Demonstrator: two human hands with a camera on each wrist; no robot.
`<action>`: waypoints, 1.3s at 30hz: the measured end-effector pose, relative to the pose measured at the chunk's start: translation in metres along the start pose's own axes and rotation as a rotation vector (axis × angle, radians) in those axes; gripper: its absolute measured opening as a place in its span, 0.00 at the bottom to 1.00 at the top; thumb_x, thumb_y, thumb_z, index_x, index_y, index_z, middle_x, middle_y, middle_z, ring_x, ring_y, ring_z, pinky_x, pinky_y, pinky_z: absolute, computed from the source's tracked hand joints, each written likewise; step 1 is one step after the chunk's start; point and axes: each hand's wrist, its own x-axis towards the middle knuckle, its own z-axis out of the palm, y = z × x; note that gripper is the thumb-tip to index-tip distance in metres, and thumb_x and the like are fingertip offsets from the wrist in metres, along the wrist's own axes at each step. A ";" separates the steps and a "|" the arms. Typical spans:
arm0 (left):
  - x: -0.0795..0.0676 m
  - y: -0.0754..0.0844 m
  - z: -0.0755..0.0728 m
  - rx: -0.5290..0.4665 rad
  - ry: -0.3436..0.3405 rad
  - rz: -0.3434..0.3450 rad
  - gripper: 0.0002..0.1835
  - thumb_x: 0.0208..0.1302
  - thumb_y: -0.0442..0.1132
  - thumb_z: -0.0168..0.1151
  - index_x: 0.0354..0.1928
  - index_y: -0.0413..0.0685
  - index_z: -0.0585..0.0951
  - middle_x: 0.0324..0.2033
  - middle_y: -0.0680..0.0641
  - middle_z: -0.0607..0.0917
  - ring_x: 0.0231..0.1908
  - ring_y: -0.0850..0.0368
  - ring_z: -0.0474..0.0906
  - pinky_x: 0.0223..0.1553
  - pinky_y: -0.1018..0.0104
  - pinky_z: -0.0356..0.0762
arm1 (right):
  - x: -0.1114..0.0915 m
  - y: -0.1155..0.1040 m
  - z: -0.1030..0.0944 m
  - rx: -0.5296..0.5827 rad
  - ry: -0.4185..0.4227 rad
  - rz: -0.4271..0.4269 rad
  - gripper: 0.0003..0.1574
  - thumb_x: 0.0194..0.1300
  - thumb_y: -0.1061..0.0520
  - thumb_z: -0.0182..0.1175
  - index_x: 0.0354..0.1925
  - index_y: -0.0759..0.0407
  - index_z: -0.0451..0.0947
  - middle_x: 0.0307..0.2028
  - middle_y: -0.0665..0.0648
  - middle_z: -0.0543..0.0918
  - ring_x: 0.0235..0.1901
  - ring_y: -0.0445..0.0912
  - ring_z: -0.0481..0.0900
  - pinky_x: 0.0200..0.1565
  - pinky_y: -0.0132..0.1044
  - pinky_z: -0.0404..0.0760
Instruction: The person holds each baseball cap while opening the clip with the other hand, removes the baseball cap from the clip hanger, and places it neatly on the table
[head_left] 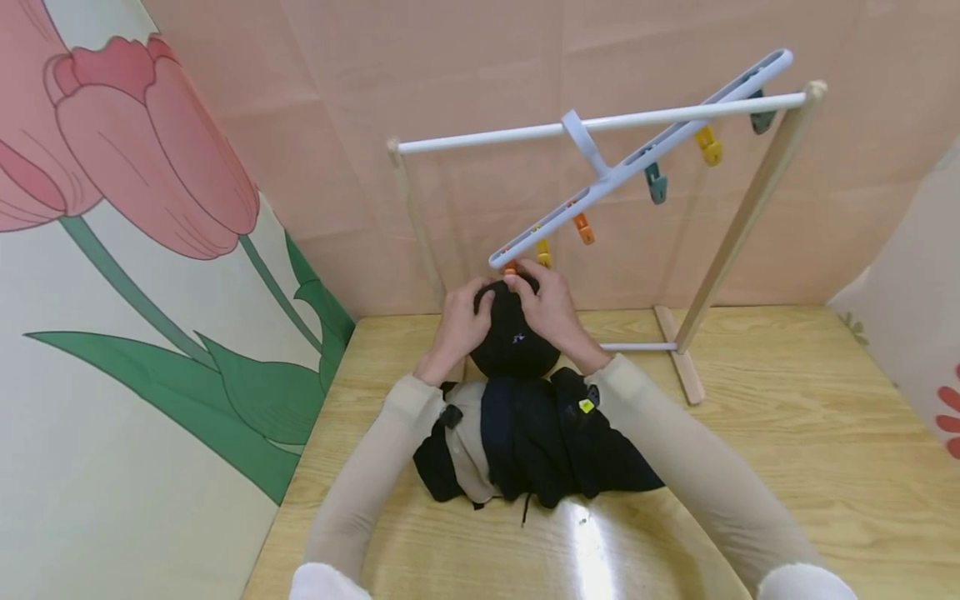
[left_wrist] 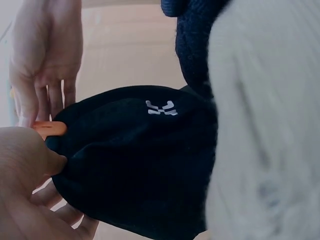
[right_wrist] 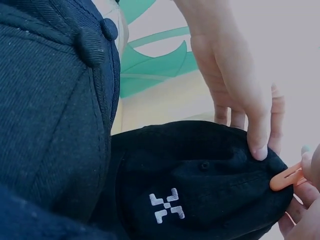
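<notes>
A black cap [head_left: 504,342] with a small white embroidered mark hangs upright under the low left end of a pale blue clip hanger [head_left: 618,173]. My left hand [head_left: 459,329] pinches the cap's left edge, thumb in front and fingers behind. On the other side, my right hand [head_left: 553,310] pinches an orange clip [right_wrist: 286,179] between thumb and fingers. That clip's tip overlaps the cap's top edge in the right wrist view. Just below lie several caps in a row, beige [head_left: 471,429], navy and black [head_left: 536,442].
The hanger hooks over the white bar [head_left: 487,137] of a rack with wooden legs [head_left: 742,225]. More clips, yellow [head_left: 708,147], teal [head_left: 656,183] and orange [head_left: 582,228], hang along it. A tulip-print wall [head_left: 150,158] stands left of the wooden table [head_left: 795,433].
</notes>
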 end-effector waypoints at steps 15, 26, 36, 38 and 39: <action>-0.001 -0.001 0.000 0.008 0.003 -0.005 0.13 0.82 0.32 0.55 0.58 0.37 0.85 0.54 0.39 0.90 0.55 0.45 0.87 0.57 0.52 0.85 | 0.004 -0.005 0.005 -0.013 0.099 0.017 0.13 0.77 0.57 0.66 0.53 0.63 0.89 0.35 0.65 0.90 0.36 0.54 0.82 0.41 0.39 0.77; -0.003 -0.003 0.004 0.027 -0.004 0.030 0.12 0.81 0.32 0.56 0.55 0.37 0.85 0.52 0.39 0.90 0.54 0.45 0.88 0.57 0.51 0.85 | 0.005 -0.012 0.008 0.062 0.124 0.119 0.12 0.76 0.58 0.67 0.51 0.63 0.91 0.39 0.64 0.92 0.35 0.55 0.85 0.35 0.28 0.76; -0.004 -0.004 0.005 0.013 -0.002 0.015 0.12 0.81 0.32 0.56 0.57 0.38 0.85 0.54 0.39 0.90 0.56 0.46 0.87 0.59 0.52 0.84 | 0.006 -0.011 0.009 0.085 0.119 0.094 0.16 0.75 0.57 0.67 0.56 0.63 0.89 0.44 0.64 0.93 0.42 0.60 0.89 0.36 0.25 0.77; -0.005 -0.004 0.005 0.014 -0.003 0.010 0.12 0.81 0.32 0.56 0.57 0.38 0.85 0.55 0.39 0.90 0.57 0.46 0.87 0.59 0.52 0.84 | 0.005 -0.010 0.009 0.085 0.117 0.084 0.16 0.75 0.57 0.67 0.57 0.63 0.89 0.44 0.65 0.93 0.42 0.61 0.89 0.37 0.25 0.77; -0.005 -0.004 0.006 0.014 -0.004 0.007 0.12 0.81 0.32 0.56 0.57 0.38 0.85 0.55 0.39 0.90 0.57 0.46 0.87 0.60 0.52 0.84 | 0.005 -0.009 0.009 0.086 0.116 0.081 0.16 0.76 0.58 0.67 0.56 0.64 0.89 0.44 0.65 0.93 0.42 0.61 0.89 0.37 0.24 0.76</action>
